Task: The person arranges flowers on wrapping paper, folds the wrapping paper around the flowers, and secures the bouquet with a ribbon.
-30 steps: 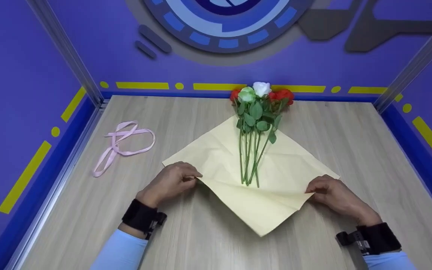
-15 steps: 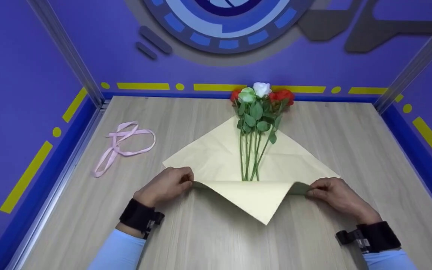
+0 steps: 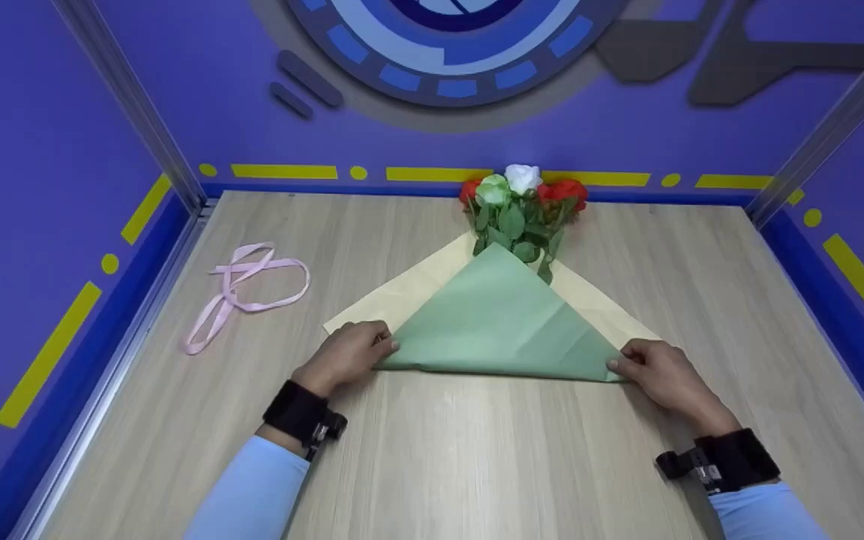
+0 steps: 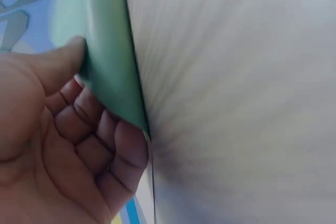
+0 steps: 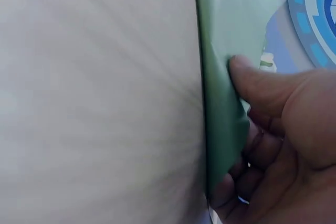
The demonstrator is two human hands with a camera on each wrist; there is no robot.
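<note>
one sheet of paper (image 3: 507, 322) lies folded at the middle of the bench (image 3: 462, 457), as i see it remotely through the head view. its green face forms a triangle, tip toward the back wall (image 3: 289, 142); cream shows along both sides. the flowers (image 3: 511, 220) lie partly beneath the fold, their leaves and blooms (white, pale green, red) projecting past the tip. the left hand (image 3: 343, 354) and the right hand (image 3: 666, 375) pinch opposite ends of the near edge. a pink ribbon (image 3: 256, 306) lies loosely looped to the left, apart from the paper.

in the left wrist view, i find the fingers clamped on the paper: thumb on the green face, the others curled at its far side.

in the right wrist view, i find a mirrored pinch, the thumb pressing the green face beside a small crease, the other fingers curled behind.
</note>
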